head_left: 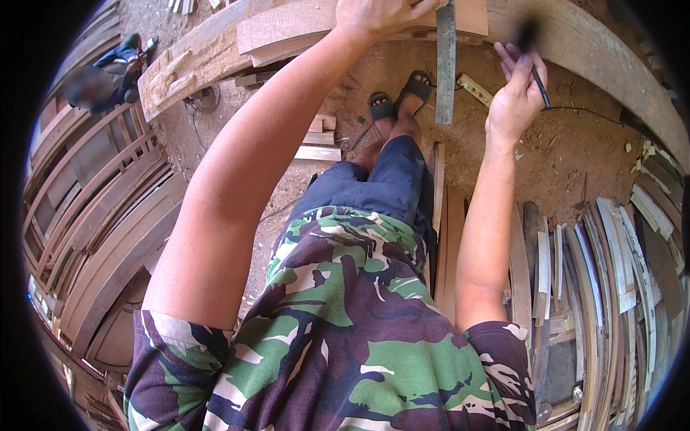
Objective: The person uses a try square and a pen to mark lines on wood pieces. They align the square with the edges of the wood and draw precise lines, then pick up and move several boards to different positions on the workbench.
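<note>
My left hand (377,14) presses down at the top edge of the picture, holding a long grey metal ruler (445,65) against a wooden board (287,32) on the workbench. The ruler hangs down past the board's near edge. My right hand (517,90) is raised to the right of the ruler and pinches a thin dark pencil (539,82), its upper end blurred. A long curved wooden beam (596,50) runs under both hands. My feet in dark sandals (399,97) stand on the dirt floor below.
Stacks of wooden slats and offcuts (596,287) lie at the right. Wooden frames and panels (100,208) lean at the left. A dark power tool (118,68) rests near the beam's left end. A black cable (596,111) crosses the dirt. Small wood blocks (320,140) lie by my feet.
</note>
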`<move>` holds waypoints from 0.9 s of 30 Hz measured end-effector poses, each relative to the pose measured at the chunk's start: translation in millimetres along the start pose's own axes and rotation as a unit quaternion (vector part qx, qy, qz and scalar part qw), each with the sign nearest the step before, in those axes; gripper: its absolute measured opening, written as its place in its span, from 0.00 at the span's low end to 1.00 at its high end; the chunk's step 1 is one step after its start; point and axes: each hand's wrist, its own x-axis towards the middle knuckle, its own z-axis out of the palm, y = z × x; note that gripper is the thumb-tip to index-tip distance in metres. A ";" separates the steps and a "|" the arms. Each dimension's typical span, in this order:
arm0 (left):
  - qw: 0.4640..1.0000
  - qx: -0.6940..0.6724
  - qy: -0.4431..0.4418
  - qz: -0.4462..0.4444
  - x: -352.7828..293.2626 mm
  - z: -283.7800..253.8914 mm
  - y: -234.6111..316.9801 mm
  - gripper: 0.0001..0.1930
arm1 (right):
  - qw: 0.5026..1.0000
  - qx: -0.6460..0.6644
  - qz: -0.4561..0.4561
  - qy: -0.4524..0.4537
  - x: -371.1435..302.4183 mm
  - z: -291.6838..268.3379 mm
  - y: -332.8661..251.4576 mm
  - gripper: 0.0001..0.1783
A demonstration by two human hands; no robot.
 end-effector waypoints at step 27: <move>1.000 0.020 -0.009 0.018 0.3 -0.8 -1.3 0.33 | 0.946 -0.244 -0.180 -0.115 18.0 30.8 -22.7 0.09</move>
